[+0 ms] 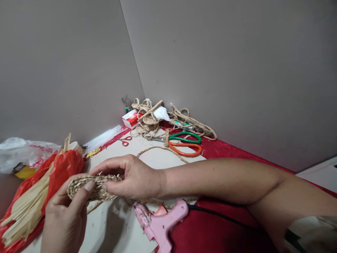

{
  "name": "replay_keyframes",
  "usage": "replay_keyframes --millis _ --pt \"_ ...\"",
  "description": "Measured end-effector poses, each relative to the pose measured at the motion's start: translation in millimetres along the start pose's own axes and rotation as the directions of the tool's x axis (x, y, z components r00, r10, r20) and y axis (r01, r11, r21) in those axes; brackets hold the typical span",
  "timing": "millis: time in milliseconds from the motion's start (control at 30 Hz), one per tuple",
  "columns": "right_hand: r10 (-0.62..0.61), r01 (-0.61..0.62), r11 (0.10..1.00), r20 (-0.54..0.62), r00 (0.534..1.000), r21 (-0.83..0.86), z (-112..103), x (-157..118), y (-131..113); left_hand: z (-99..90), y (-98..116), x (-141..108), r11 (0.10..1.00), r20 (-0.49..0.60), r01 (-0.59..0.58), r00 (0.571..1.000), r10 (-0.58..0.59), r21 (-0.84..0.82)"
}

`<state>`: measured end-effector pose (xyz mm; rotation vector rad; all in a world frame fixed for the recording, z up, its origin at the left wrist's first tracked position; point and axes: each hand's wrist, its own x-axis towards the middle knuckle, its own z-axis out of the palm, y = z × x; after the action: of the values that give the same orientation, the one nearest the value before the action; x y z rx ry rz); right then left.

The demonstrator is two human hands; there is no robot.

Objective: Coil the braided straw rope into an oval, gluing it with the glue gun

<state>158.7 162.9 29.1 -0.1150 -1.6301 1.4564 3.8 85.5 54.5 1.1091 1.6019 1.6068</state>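
An oval coil of braided straw (98, 186) is held up over the white board at the lower left. My left hand (67, 207) grips its left end, thumb on the front face. From the right, my right hand (127, 179) pinches its upper and right part, with the thumb on the front. A braided cord trails below the coil and passes behind my right hand. Just below my right wrist lies a pink glue gun (164, 225) with a black cable. The fingertips behind the coil are hidden.
Green-and-orange-handled scissors (185, 144), small red scissors (125, 141), straw braids (151, 119) and a red-and-white box (131, 118) lie toward the wall corner. Clear sticks (104, 137) are at the left wall. A red bag (70, 165) holds pale straw strips (28, 207).
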Motion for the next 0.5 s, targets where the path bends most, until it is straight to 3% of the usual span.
replay_keyframes --millis 367,500 --pt "0.063 -0.062 0.997 -0.012 0.998 0.035 0.4 -0.1 -5.6 1.4 3.6 -4.0 0.998 0.083 0.002 0.997 0.003 -0.063" --pt "0.149 -0.146 0.987 -0.039 0.988 0.064 -0.3 1.9 -8.0 -0.9 7.3 -3.0 0.988 -0.097 -0.147 0.985 0.142 -0.051"
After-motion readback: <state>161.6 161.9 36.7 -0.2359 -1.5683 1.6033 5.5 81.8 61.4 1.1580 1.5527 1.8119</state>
